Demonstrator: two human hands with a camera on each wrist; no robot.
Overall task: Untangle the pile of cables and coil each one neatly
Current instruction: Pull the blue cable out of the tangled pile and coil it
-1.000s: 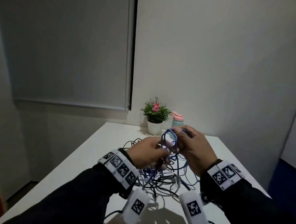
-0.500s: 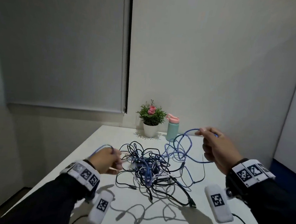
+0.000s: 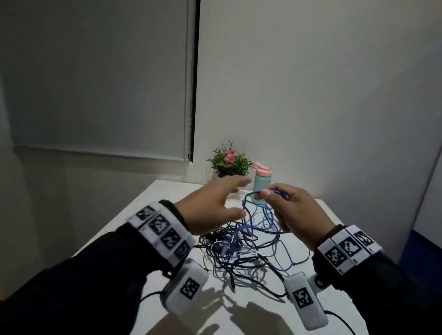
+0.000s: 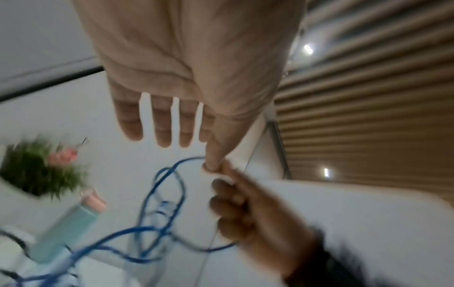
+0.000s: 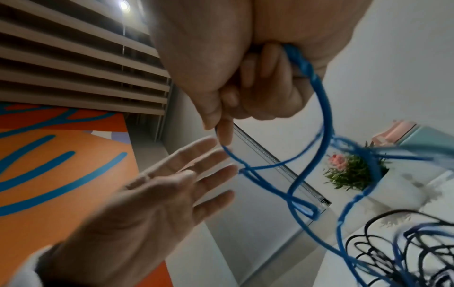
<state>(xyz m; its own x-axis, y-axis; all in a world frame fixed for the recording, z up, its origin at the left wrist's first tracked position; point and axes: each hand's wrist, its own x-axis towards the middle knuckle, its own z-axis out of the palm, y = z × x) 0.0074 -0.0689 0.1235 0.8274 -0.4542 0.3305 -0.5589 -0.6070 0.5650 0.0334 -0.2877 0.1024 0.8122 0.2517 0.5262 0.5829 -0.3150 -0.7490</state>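
Observation:
A tangled pile of blue, black and pale cables [image 3: 237,249] lies in the middle of the white table [image 3: 143,214]. My right hand [image 3: 287,208] is raised above the pile and grips a blue cable [image 5: 324,120], with loops of it hanging from thumb and forefinger down into the pile. The same blue cable [image 4: 169,186] shows blurred in the left wrist view. My left hand [image 3: 217,203] is held just left of the loops with its fingers [image 4: 162,124] straight and spread, holding nothing. In the right wrist view the left hand's [image 5: 157,194] palm faces the loops.
A small potted plant [image 3: 229,160] with a pink flower and a mint bottle [image 3: 262,179] with a pink lid stand at the table's far edge by the wall. Wrist camera leads trail over the near part of the table.
My left hand let go of the cable end it held low at the left and rose to the right, open. My right hand came in towards the centre with the blue loops.

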